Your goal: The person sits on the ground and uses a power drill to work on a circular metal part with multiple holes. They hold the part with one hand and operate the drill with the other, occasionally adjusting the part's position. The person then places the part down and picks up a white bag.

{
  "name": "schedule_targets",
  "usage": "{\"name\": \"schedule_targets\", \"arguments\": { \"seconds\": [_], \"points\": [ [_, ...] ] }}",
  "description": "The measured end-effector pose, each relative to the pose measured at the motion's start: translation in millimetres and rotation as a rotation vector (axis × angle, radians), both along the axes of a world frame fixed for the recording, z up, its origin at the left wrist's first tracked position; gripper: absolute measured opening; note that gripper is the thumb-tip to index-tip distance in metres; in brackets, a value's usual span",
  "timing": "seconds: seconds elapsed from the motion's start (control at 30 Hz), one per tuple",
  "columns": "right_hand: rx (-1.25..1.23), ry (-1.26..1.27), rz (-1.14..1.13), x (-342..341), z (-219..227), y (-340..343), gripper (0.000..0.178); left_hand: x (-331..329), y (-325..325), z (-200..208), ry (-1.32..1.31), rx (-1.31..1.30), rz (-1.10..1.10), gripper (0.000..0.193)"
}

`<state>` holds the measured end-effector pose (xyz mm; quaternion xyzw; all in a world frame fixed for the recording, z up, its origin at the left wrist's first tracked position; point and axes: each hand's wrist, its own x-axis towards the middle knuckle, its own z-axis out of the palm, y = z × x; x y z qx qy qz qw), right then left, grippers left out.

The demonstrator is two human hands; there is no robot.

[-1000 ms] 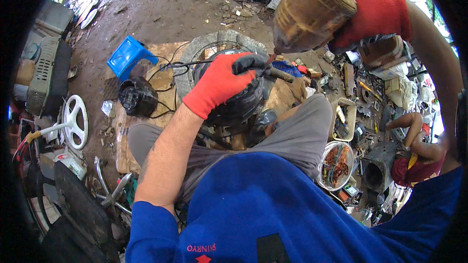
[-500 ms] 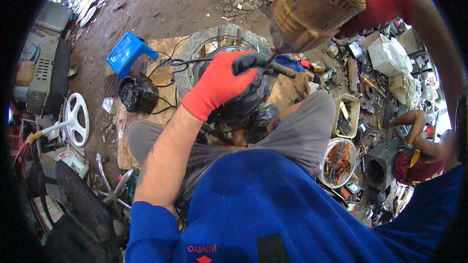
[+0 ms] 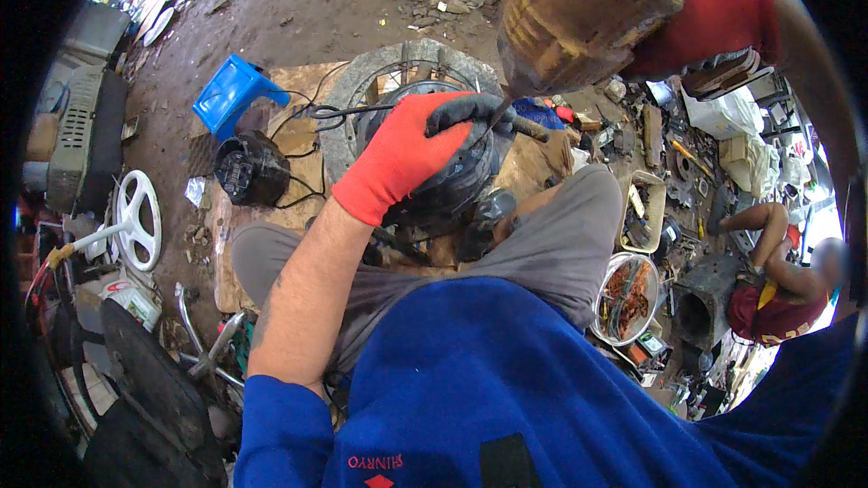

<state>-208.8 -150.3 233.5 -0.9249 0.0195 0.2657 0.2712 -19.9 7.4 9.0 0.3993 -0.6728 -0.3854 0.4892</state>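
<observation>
My right hand (image 3: 710, 14), in a red glove, grips a worn, dirty yellow power drill (image 3: 579, 23) at the upper right. Its nose tilts down to the left, and a thin dark bit (image 3: 495, 115) runs from it. My left hand (image 3: 420, 140), in a red glove with black fingers, is closed around the bit. Under that hand sits a round black machine part (image 3: 452, 185), in front of a grey ring-shaped block (image 3: 348, 117) between my legs. A short brown rod (image 3: 531, 129) sticks out to the right of my fingertips. My left palm is hidden.
A blue stool (image 3: 233, 90) and a black cylindrical part with a cable (image 3: 251, 169) lie to the left. A white wheel (image 3: 138, 220) stands farther left. At right are a tray (image 3: 644, 230), a bucket of copper-coloured scrap (image 3: 626, 298), loose scrap and another person (image 3: 782, 285).
The drill and my right hand have shifted slightly to the right and turned a little. My left hand has stayed nearly in place, its fingers straightening slightly along the bit.
</observation>
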Motion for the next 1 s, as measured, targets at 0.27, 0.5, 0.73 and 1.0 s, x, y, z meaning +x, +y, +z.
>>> {"name": "schedule_targets", "arguments": {
  "seconds": [0.27, 0.5, 0.73, 1.0],
  "points": [
    [-0.066, -0.013, -0.006, -1.7, 9.2, 18.6, 0.046, 0.0, 1.1, 5.6, 0.012, 0.061, -0.055, 0.026],
    [-0.029, 0.021, -0.131, 2.7, 4.5, 15.4, 0.051, 3.0, 0.2, 2.8, -0.049, 0.141, -0.039, 0.029],
    [0.063, -0.036, -0.205, -14.5, -4.0, 3.1, 0.056, -0.3, -1.4, -0.6, -0.017, 0.06, -0.022, 0.028],
    [-0.016, -0.02, -0.223, -12.4, 10.7, 14.7, 0.067, 1.3, -4.6, -2.2, -0.079, 0.053, -0.051, 0.031]
  ]
}}
